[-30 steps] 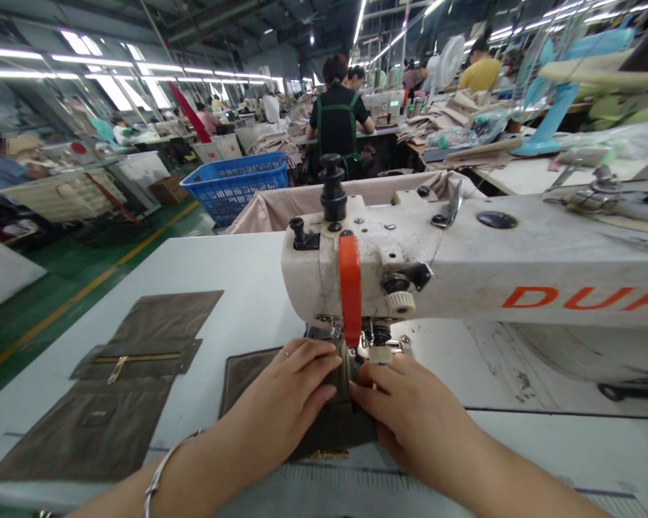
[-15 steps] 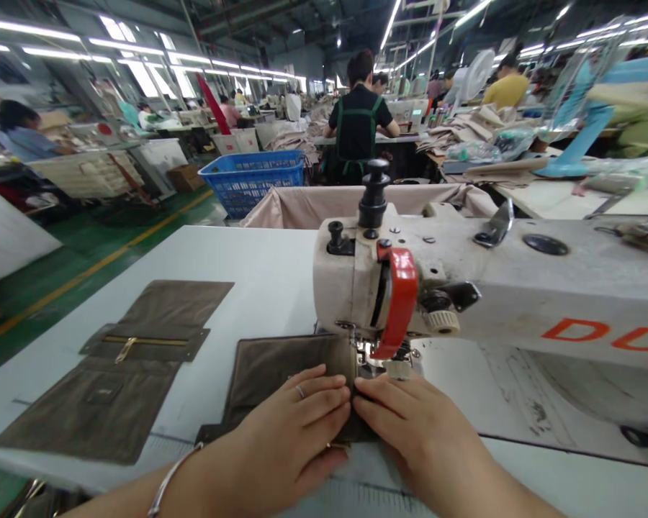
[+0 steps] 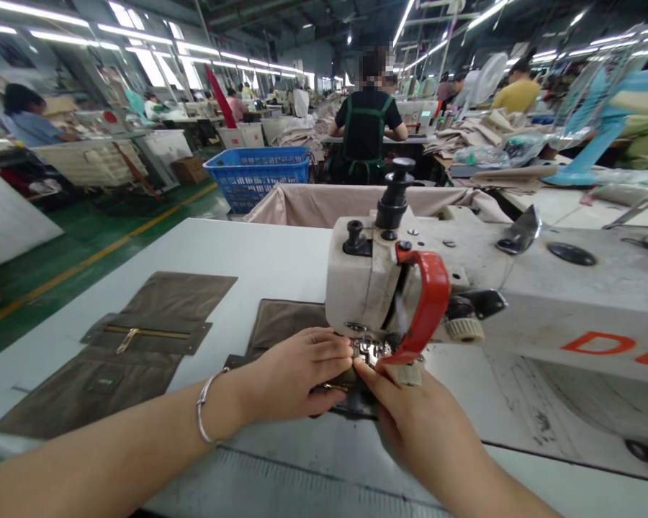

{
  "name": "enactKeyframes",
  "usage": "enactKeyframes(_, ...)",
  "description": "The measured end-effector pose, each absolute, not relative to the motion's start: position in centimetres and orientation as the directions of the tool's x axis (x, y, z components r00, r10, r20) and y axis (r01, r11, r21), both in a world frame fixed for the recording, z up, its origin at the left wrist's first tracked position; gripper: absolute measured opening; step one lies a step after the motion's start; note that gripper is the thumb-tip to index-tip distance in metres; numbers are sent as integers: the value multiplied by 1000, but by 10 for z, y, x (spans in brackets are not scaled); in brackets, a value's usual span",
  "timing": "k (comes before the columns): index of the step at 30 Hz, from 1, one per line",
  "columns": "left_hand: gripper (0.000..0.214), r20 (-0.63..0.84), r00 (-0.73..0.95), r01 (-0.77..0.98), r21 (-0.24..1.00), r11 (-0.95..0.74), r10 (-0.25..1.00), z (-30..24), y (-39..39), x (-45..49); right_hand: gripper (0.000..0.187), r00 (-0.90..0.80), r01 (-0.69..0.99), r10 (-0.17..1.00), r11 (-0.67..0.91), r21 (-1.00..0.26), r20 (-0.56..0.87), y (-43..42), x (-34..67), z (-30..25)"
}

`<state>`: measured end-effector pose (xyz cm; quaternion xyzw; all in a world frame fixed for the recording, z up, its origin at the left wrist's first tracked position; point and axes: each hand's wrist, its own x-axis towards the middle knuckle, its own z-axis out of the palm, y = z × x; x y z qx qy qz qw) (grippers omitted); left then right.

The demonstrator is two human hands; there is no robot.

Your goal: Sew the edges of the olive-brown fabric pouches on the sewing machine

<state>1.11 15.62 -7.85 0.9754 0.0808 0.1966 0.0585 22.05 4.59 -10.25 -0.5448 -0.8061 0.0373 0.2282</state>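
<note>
A dark olive-brown fabric piece (image 3: 289,321) lies partly under the head of the white sewing machine (image 3: 361,280). My left hand (image 3: 297,370) rests on it with fingers stretched toward the presser foot (image 3: 370,350), the thumb near the piece's front edge, where a bit of zipper shows. On the right of the needle area, my right hand (image 3: 418,406) lies with its fingertips touching the fabric close to the left fingertips. Its lower fingers are hidden. The red guard (image 3: 429,306) covers part of the needle area.
A second olive-brown piece (image 3: 135,363) with a brass zipper and small patch lies flat at the left of the white table (image 3: 248,248). Ruler markings run along the front. Behind stand a cloth-lined bin (image 3: 351,201) and blue basket (image 3: 259,173). A person (image 3: 367,119) sits beyond.
The fabric piece has moved away from me, farther under the machine head. Both hands stay on it, and the left hand and forearm have moved forward. The view has shifted slightly.
</note>
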Motion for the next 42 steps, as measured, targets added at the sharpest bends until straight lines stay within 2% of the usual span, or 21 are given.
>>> enactKeyframes(3,32,332,927,154,84,-984,174,-76,155,9,48,-264,841,887,404,-360,379,45,223,-97)
enactKeyframes(6,31,301,935,190,23,-982,188,-76,149,3,21,-170,850,875,363,-383,454,45,229,-91)
enactKeyframes(8,33,312,925,204,66,-977,215,-77,147,-2,11,-141,882,877,322,-345,460,46,232,-89)
enactKeyframes(10,30,337,903,224,161,-961,267,-78,147,-4,8,-142,918,891,281,-280,431,48,234,-90)
enactKeyframes(12,25,361,881,233,231,-945,306,-78,147,-3,15,-136,943,904,244,-227,406,49,234,-91)
enactKeyframes(14,24,359,881,232,238,-943,307,-77,146,1,24,-133,941,899,247,-231,418,48,233,-92)
enactKeyframes(15,25,358,882,234,233,-944,307,-77,145,3,23,-151,924,888,282,-256,434,48,231,-92)
enactKeyframes(17,25,365,877,240,232,-942,313,-76,141,8,7,-223,857,858,399,-327,463,46,227,-93)
enactKeyframes(20,19,403,858,233,244,-941,317,-78,136,11,18,-299,766,809,520,-378,507,45,222,-97)
enactKeyframes(22,20,437,849,221,215,-951,296,-80,135,12,18,-301,752,787,543,-373,538,46,221,-100)
enactKeyframes(25,27,480,841,202,149,-968,249,-82,136,13,18,-300,759,773,549,-352,559,47,220,-103)
enactKeyframes(29,24,451,859,205,128,-970,241,-83,141,15,20,-288,779,782,527,-340,553,49,219,-102)
enactKeyframes(32,22,428,866,221,133,-966,257,-85,148,19,19,-262,812,798,487,-324,543,53,219,-98)
enactKeyframes(38,17,394,866,268,155,-951,308,-88,160,25,28,-286,864,764,467,-190,579,61,219,-94)
enactKeyframes(42,18,397,859,278,170,-946,324,-87,163,25,30,-287,871,760,461,-171,583,62,217,-94)
